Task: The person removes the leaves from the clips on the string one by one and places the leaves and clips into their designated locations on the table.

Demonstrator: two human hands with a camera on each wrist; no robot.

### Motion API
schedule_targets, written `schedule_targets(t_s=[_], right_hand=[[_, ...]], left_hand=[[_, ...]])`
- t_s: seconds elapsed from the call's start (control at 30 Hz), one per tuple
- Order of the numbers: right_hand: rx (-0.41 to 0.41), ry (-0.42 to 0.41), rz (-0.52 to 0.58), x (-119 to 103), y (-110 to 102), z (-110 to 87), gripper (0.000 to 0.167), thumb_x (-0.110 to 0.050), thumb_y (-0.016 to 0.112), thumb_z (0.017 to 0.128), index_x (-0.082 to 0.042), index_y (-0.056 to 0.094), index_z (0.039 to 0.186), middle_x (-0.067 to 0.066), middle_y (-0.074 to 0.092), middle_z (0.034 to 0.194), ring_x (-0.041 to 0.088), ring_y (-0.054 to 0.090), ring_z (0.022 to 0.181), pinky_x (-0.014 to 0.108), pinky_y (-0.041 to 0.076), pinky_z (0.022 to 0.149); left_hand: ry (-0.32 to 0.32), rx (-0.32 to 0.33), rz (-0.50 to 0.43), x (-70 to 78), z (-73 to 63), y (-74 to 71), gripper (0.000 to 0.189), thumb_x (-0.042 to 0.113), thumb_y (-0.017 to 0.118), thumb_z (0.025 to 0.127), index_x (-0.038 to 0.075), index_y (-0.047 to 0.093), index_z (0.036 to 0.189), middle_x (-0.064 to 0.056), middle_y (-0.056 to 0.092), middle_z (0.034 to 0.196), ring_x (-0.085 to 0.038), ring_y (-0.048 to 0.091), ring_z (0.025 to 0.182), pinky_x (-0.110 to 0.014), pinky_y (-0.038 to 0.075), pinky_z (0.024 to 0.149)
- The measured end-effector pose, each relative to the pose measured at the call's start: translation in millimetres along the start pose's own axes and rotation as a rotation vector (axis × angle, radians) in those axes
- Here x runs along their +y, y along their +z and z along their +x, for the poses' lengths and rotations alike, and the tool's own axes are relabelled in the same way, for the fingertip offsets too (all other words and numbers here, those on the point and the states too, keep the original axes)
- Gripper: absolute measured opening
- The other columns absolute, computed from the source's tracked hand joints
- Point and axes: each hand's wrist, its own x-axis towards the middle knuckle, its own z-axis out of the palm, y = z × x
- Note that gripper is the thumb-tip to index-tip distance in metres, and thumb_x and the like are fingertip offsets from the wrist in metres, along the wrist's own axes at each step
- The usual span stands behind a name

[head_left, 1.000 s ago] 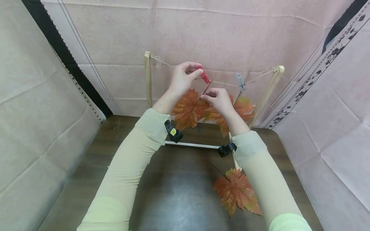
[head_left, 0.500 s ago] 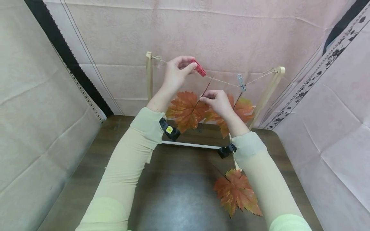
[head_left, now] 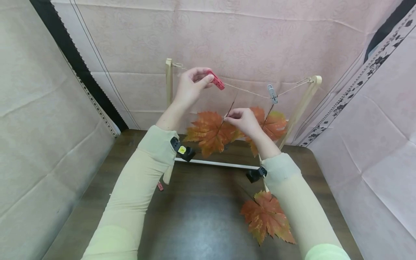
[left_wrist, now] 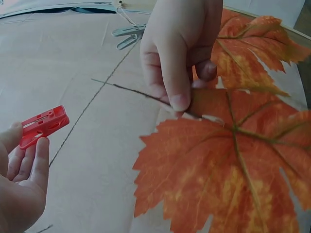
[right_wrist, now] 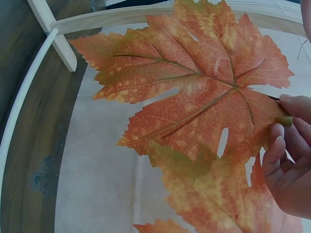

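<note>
My left hand (head_left: pixel 191 86) pinches a red clothespin (head_left: pixel 216 80) by its handle end, close to the string (head_left: pixel 247 90). In the left wrist view the red clothespin (left_wrist: pixel 44 126) appears beside the string, apart from the leaf stem. With thumb and fingertips, my right hand (head_left: pixel 244 122) holds an orange maple leaf (head_left: pixel 211 133) by its thin dark stem (left_wrist: pixel 141 93), whose tip points up toward the string. In the right wrist view the held leaf (right_wrist: pixel 209 77) spreads out from my right fingers. Behind it, a second maple leaf (head_left: pixel 273 124) hangs from a grey clothespin (head_left: pixel 272 94).
Wooden posts (head_left: pixel 299 110) carry the string, with a white rod (head_left: pixel 217 164) joining them low down. A third maple leaf (head_left: pixel 268 216) lies on the brown table (head_left: pixel 195 216). Another red clothespin (head_left: pixel 160 186) lies by my left sleeve. Fabric walls surround the table.
My left hand has moved left along the string with the red clothespin, away from the stem. My right hand and the held leaf have sunk a little. A red clothespin on the table has come into view.
</note>
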Motion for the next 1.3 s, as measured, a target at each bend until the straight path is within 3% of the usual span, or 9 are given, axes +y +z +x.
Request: schedule_targets(t_s=[0.3, 0.63, 0.93, 1.1, 1.3], right_hand=[[-0.04, 0.004, 0.029, 5.5, 3.5, -6.8, 0.016, -0.017, 0.066, 0.087, -0.001, 0.068, 0.09, 0.011, 0.069, 0.087, 0.006, 0.058, 0.074, 0.02, 0.049, 0.069], [-0.114, 0.002, 0.01, 9.3, 3.5, -20.3, 0.014, -0.017, 0.067, 0.086, -0.002, 0.068, 0.086, 0.005, 0.068, 0.084, 0.009, 0.057, 0.076, 0.023, 0.048, 0.068], [-0.202, 0.012, -0.042, 20.6, -2.3, -32.0, 0.013, -0.017, 0.065, 0.087, -0.005, 0.069, 0.086, 0.006, 0.069, 0.087, 0.012, 0.057, 0.076, 0.025, 0.048, 0.067], [-0.257, 0.023, -0.046, 23.9, -5.4, -39.1, 0.012, -0.018, 0.065, 0.087, -0.007, 0.069, 0.085, 0.006, 0.069, 0.087, 0.014, 0.054, 0.072, 0.027, 0.046, 0.064], [-0.336, 0.006, -0.061, 33.3, -5.9, -46.4, 0.013, -0.017, 0.065, 0.087, -0.006, 0.068, 0.082, 0.005, 0.07, 0.082, 0.012, 0.05, 0.066, 0.027, 0.043, 0.062]], left_hand=[[-0.043, -0.039, -0.036, -7.3, -8.1, -12.3, 0.032, 0.001, 0.057, 0.09, -0.009, 0.054, 0.12, -0.006, 0.061, 0.093, -0.01, 0.062, 0.084, -0.025, 0.055, 0.082], [-0.098, -0.02, -0.05, -28.1, -33.3, -42.0, 0.035, 0.005, 0.058, 0.091, -0.007, 0.053, 0.123, -0.002, 0.062, 0.091, -0.009, 0.064, 0.08, -0.027, 0.054, 0.085], [-0.143, -0.032, 0.017, -54.2, -55.0, -76.2, 0.041, 0.011, 0.057, 0.093, -0.009, 0.048, 0.127, 0.004, 0.063, 0.091, -0.004, 0.064, 0.083, -0.024, 0.053, 0.087], [-0.201, -0.036, 0.084, -76.1, -67.1, -96.9, 0.044, 0.016, 0.055, 0.094, -0.009, 0.046, 0.13, 0.014, 0.063, 0.087, 0.002, 0.063, 0.083, -0.022, 0.051, 0.088], [-0.282, -0.036, 0.068, -99.6, -82.3, -117.5, 0.05, 0.02, 0.055, 0.094, -0.01, 0.042, 0.133, 0.013, 0.063, 0.089, 0.002, 0.064, 0.083, -0.016, 0.051, 0.085]])
